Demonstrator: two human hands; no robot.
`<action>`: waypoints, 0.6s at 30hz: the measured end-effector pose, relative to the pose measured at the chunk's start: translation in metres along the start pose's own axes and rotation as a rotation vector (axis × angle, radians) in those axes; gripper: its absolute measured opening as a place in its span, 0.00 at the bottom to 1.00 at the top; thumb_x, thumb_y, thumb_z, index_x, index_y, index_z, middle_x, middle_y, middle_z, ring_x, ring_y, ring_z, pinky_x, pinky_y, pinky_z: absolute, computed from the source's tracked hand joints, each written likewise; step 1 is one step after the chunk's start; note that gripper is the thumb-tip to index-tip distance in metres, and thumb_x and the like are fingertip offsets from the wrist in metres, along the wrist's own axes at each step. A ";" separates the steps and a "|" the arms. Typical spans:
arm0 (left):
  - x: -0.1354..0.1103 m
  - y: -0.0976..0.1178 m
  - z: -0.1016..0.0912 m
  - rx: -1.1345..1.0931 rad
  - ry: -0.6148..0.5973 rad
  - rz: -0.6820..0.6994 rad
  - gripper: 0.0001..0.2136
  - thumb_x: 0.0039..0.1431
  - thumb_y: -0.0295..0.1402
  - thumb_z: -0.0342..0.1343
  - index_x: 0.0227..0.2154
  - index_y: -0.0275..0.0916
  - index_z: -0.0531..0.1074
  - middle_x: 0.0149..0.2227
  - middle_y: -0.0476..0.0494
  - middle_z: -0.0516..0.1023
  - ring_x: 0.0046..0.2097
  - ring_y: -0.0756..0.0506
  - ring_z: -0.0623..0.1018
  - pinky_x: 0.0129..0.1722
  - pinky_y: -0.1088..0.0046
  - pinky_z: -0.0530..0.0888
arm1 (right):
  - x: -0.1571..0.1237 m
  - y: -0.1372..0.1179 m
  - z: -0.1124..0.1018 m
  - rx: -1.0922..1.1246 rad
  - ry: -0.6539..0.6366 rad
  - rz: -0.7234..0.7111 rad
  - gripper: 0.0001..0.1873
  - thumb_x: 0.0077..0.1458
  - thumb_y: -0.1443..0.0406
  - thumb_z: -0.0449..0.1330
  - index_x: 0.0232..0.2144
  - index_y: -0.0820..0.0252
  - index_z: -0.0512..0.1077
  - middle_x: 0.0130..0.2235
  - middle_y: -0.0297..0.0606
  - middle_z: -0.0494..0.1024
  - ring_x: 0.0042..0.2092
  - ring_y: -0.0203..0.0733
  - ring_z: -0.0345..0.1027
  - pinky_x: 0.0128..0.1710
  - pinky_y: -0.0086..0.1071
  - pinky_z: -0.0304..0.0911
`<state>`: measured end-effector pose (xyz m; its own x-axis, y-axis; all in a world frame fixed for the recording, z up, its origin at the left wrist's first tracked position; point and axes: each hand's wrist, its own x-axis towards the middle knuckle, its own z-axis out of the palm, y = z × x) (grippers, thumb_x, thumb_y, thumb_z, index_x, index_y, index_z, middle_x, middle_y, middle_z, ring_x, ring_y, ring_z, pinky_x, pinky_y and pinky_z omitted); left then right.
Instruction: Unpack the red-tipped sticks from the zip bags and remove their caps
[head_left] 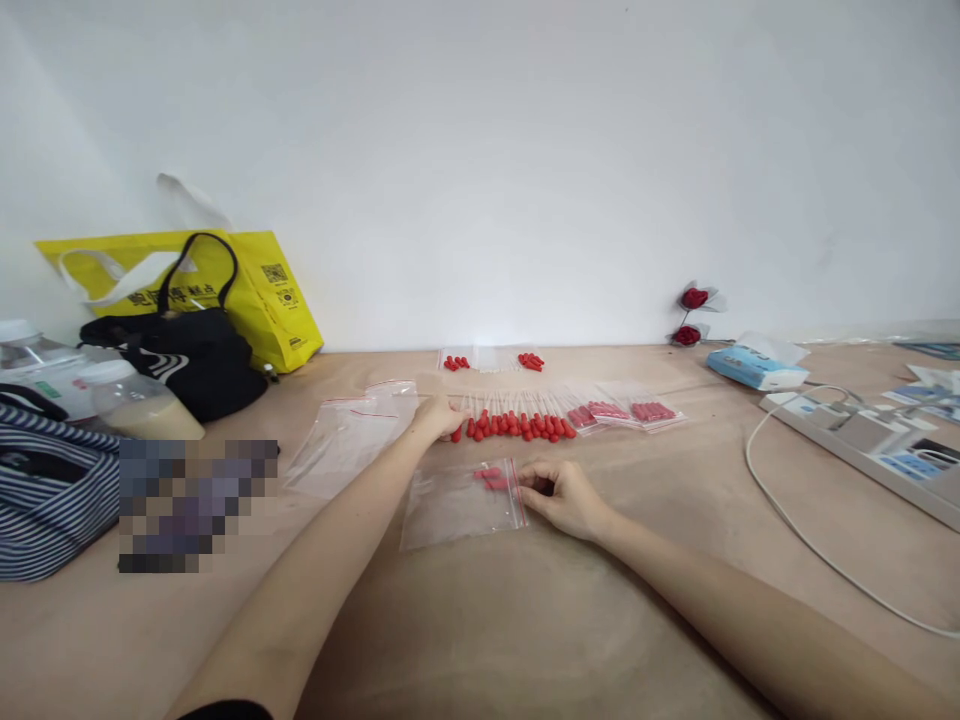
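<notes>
A row of thin pale sticks with red bulb-shaped ends (pixel 517 425) lies across the table. At the row's left end, my left hand (pixel 436 418) has its fingers closed on a red-tipped stick (pixel 456 434); the red end shows just below the fingertips. Nearer to me lies a clear zip bag (pixel 450 505) with a few red pieces inside, close to its red-lined opening. My right hand (pixel 561 495) pinches the bag at this opening edge, its fingertips partly hidden.
Flat clear bags (pixel 341 440) lie left of the row. Filled bags (pixel 652 411) lie to its right, others (pixel 531 361) by the wall. A yellow bag (pixel 289 310), black bag (pixel 210 365) and bottles stand left. Tissues (pixel 754 368), a power strip (pixel 922 475) and cable lie right.
</notes>
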<state>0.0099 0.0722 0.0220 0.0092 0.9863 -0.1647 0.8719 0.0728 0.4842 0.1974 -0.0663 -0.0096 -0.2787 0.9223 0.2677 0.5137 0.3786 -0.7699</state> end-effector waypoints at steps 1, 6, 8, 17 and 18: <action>0.000 -0.002 0.000 -0.014 0.010 0.011 0.16 0.49 0.43 0.54 0.16 0.35 0.70 0.16 0.46 0.71 0.23 0.48 0.73 0.26 0.74 0.68 | 0.001 0.000 0.000 0.001 -0.005 -0.001 0.08 0.47 0.65 0.56 0.29 0.58 0.75 0.24 0.32 0.71 0.26 0.33 0.59 0.26 0.26 0.55; -0.003 -0.008 0.001 -0.080 0.076 0.086 0.12 0.47 0.41 0.55 0.21 0.37 0.71 0.16 0.49 0.72 0.20 0.50 0.72 0.23 0.76 0.66 | 0.006 -0.002 0.003 0.007 0.002 0.002 0.09 0.46 0.63 0.58 0.30 0.58 0.76 0.22 0.31 0.69 0.25 0.32 0.57 0.26 0.25 0.53; -0.014 -0.009 -0.002 -0.083 0.133 0.144 0.11 0.48 0.40 0.54 0.23 0.36 0.71 0.21 0.46 0.74 0.25 0.48 0.74 0.27 0.75 0.68 | 0.006 -0.002 0.004 0.007 0.020 0.007 0.09 0.46 0.62 0.59 0.29 0.58 0.76 0.21 0.31 0.68 0.24 0.31 0.57 0.25 0.25 0.53; -0.114 -0.038 0.005 -0.081 0.026 0.631 0.17 0.55 0.40 0.47 0.45 0.41 0.67 0.50 0.43 0.69 0.51 0.44 0.68 0.51 0.67 0.62 | 0.008 -0.006 0.005 -0.031 0.032 -0.015 0.08 0.45 0.63 0.60 0.31 0.56 0.76 0.21 0.31 0.67 0.25 0.33 0.58 0.27 0.27 0.55; -0.119 -0.040 0.008 -0.071 -0.011 0.654 0.18 0.54 0.40 0.48 0.48 0.41 0.66 0.52 0.42 0.67 0.53 0.44 0.66 0.53 0.65 0.61 | 0.008 -0.006 0.006 -0.036 0.034 -0.023 0.09 0.45 0.63 0.61 0.32 0.56 0.76 0.23 0.32 0.68 0.26 0.33 0.59 0.27 0.27 0.56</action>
<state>-0.0224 -0.0494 0.0151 0.5312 0.8291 0.1742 0.6504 -0.5309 0.5433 0.1873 -0.0614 -0.0056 -0.2632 0.9151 0.3054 0.5365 0.4020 -0.7420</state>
